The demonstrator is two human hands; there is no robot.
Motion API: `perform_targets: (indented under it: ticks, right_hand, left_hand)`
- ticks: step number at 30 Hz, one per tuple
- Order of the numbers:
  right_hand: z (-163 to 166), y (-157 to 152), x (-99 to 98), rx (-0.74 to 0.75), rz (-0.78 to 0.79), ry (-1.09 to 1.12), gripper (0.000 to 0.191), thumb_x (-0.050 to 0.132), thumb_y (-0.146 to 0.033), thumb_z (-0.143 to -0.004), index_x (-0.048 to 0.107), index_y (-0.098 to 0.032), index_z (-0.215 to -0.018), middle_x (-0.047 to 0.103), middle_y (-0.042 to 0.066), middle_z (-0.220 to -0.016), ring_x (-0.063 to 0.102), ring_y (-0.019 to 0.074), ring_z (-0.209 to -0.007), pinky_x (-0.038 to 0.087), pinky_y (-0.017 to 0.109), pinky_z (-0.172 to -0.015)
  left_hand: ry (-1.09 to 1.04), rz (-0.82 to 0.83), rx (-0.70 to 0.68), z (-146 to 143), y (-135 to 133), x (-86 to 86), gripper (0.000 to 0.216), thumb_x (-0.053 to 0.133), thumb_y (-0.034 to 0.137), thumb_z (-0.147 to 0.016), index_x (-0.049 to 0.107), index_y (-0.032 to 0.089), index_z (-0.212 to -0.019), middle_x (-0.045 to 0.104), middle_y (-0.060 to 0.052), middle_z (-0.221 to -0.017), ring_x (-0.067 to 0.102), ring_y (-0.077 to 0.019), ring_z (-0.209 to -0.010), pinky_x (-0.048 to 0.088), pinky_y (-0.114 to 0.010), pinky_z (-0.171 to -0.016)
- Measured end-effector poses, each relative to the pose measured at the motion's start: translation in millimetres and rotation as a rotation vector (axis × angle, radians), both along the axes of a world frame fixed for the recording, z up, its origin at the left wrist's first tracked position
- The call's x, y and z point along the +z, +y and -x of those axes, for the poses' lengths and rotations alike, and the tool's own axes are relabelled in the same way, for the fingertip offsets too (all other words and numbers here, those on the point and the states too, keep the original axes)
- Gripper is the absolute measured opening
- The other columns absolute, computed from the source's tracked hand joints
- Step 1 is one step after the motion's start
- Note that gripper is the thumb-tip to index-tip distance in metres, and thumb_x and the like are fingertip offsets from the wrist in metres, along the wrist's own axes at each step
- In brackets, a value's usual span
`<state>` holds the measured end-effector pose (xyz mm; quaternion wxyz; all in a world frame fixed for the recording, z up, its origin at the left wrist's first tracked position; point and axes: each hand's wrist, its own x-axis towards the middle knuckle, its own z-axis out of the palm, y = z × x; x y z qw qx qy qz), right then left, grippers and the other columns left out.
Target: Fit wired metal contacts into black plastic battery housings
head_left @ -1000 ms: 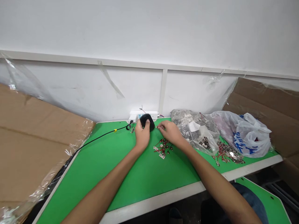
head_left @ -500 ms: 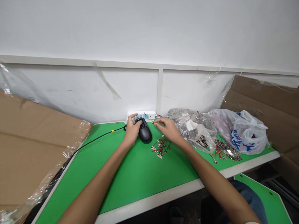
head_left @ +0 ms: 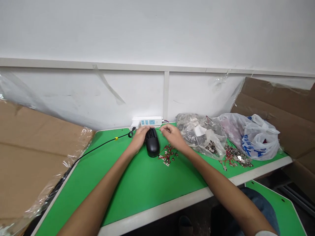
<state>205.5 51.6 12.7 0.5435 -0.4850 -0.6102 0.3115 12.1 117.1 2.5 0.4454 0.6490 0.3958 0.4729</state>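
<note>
My left hand (head_left: 140, 137) is closed round the left side and far end of a black, rounded, mouse-shaped housing (head_left: 153, 146) with a slotted recess at its far end. The housing rests at a slight slant over the green table (head_left: 137, 183). Just right of it, my right hand (head_left: 171, 133) pinches thumb and forefinger together. A tiny part shows at those fingertips, too small to name. Below that hand lies a small pile of metal discs with red and black wires (head_left: 168, 154).
Behind the housing stands a white power strip (head_left: 157, 121), with a black cable (head_left: 103, 144) running left from it. To the right are a clear bag of metal parts (head_left: 199, 131), more wired discs (head_left: 236, 157) and a white plastic bag (head_left: 258, 137). Cardboard (head_left: 41, 144) flanks the left.
The housing has turned straighter and come slightly nearer me. My left thumb has left its recess, and the fingers now lie along its far end. My right hand stays pinched.
</note>
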Motion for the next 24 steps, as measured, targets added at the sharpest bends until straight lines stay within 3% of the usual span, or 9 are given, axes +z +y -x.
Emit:
perform_targets:
  ticks: [5,13,16,24]
  right_hand:
    - [0,7,-8.1,0.017,0.055,0.057,0.013,0.067,-0.033,-0.090,0.064,-0.020,-0.094,0.064,0.000,-0.081,0.060,0.0168,-0.071,0.047,0.028,-0.064]
    - [4,11,-16.9,-0.012,0.014,0.091,0.030,0.069,-0.023,-0.084,0.056,-0.021,-0.111,0.066,0.002,-0.093,0.067,0.0177,-0.088,0.057,0.033,-0.083]
    - [5,10,-17.3,-0.017,-0.015,0.085,0.027,0.066,-0.022,-0.085,0.056,-0.021,-0.110,0.066,0.002,-0.095,0.068,0.0175,-0.090,0.057,0.034,-0.087]
    - [6,7,-15.1,0.018,-0.059,0.042,0.023,0.064,-0.021,-0.088,0.058,-0.022,-0.111,0.070,0.004,-0.101,0.070,0.0174,-0.095,0.057,0.034,-0.090]
  left_hand:
    - [0.055,-0.029,-0.021,-1,-1,0.6,0.042,0.057,0.053,-0.090,0.082,0.020,-0.099,0.080,-0.008,-0.110,0.068,-0.0295,-0.110,0.048,-0.042,-0.109]
    - [0.106,-0.028,-0.047,-5,-5,-1.4,0.045,0.055,0.055,-0.092,0.081,0.019,-0.101,0.080,-0.009,-0.106,0.069,-0.0295,-0.103,0.052,-0.042,-0.101]
    - [0.111,-0.024,-0.066,-9,-8,-3.0,0.046,0.055,0.057,-0.092,0.081,0.019,-0.098,0.080,-0.009,-0.099,0.070,-0.0295,-0.095,0.055,-0.041,-0.094]
    - [0.078,-0.035,-0.097,-16,-14,-5.7,0.048,0.056,0.062,-0.093,0.077,0.019,-0.097,0.079,-0.007,-0.098,0.069,-0.0300,-0.098,0.053,-0.042,-0.097]
